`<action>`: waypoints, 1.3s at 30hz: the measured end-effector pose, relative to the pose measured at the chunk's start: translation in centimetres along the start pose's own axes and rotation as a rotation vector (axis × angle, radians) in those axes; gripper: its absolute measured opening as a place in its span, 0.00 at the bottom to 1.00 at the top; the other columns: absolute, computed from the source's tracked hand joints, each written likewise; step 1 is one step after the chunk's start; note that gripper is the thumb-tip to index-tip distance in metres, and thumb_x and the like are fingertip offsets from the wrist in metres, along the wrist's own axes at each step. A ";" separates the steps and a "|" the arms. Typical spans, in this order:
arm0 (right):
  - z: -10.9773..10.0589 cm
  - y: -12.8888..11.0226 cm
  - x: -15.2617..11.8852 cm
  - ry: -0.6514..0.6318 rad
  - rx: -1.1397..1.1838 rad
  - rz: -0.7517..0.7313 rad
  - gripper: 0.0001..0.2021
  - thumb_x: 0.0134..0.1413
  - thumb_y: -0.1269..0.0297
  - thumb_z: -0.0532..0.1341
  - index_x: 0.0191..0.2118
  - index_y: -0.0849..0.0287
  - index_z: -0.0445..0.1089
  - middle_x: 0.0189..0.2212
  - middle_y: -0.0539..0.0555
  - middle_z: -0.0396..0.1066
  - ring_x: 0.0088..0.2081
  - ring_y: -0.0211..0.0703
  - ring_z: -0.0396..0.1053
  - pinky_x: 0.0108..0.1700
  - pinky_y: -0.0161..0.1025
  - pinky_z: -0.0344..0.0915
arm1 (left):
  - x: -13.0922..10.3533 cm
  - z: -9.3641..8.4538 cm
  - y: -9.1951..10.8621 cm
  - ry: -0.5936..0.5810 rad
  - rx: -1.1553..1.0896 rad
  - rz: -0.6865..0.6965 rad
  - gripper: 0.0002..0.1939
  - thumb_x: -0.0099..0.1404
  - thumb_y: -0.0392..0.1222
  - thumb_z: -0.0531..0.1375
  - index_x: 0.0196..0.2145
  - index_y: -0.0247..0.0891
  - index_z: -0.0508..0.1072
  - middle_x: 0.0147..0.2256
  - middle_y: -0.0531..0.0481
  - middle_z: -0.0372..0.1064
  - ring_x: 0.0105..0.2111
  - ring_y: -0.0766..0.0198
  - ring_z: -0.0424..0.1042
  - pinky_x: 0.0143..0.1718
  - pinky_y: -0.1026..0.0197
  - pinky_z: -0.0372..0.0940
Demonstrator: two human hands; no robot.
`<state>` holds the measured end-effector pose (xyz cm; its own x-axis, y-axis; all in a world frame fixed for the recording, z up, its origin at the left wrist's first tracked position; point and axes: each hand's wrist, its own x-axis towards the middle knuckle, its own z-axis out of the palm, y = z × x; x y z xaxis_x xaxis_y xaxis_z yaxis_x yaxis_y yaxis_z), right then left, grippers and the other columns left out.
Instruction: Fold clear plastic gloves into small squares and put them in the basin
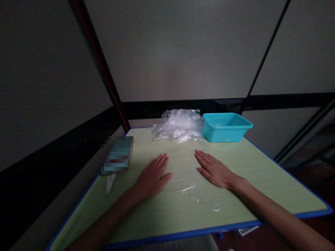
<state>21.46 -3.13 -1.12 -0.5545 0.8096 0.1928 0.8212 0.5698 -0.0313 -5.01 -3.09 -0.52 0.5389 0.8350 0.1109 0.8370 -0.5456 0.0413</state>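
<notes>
Left hand [151, 177] and right hand [216, 172] lie palm-down, fingers close, thumbs out! Between them, nearer than the turquoise tub [225, 134], spreads clear plastic film [188, 189]; faintly outlined, its long axis seems to slant, far end pointing left of the tub.

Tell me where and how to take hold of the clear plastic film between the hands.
Probably pinch the clear plastic film at its near-right end, right hand coming from the right: bright glints there suggest lifted wrinkles; the rest looks flatter.

Glossy plastic film [190, 190], crinkled shiny plastic pile [180, 123], smooth plastic basin [223, 134]; tabletop [261, 181], perhaps laminate
</notes>
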 end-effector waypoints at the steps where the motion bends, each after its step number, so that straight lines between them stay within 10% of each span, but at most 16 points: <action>1: 0.0 0.0 0.0 0.000 0.007 -0.001 0.29 0.58 0.53 0.38 0.59 0.67 0.43 0.59 0.59 0.40 0.59 0.45 0.38 0.58 0.44 0.44 | -0.3 -0.1 -0.4 -0.002 0.004 -0.004 0.31 0.62 0.53 0.42 0.57 0.30 0.48 0.59 0.42 0.42 0.58 0.59 0.41 0.57 0.56 0.42; 19: -0.9 1.9 -1.1 -0.042 0.022 -0.028 0.33 0.55 0.47 0.42 0.61 0.60 0.34 0.60 0.58 0.34 0.60 0.47 0.32 0.58 0.50 0.40 | -1.1 -0.3 -1.0 -0.007 0.047 -0.015 0.32 0.63 0.54 0.42 0.57 0.29 0.48 0.59 0.42 0.40 0.59 0.60 0.40 0.57 0.57 0.41; 39: -3.8 5.9 -3.2 -0.239 0.425 0.168 0.57 0.28 0.46 0.66 0.61 0.55 0.31 0.61 0.57 0.24 0.59 0.57 0.24 0.58 0.55 0.32 | -1.1 -0.2 -1.1 0.014 0.014 0.002 0.31 0.63 0.53 0.42 0.57 0.29 0.47 0.59 0.40 0.39 0.59 0.59 0.38 0.57 0.56 0.41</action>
<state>28.59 -2.85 1.81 -0.4755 0.8763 -0.0771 0.8016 0.3955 -0.4484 -6.52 -3.47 -0.49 0.5389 0.8330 0.1253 0.8374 -0.5459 0.0274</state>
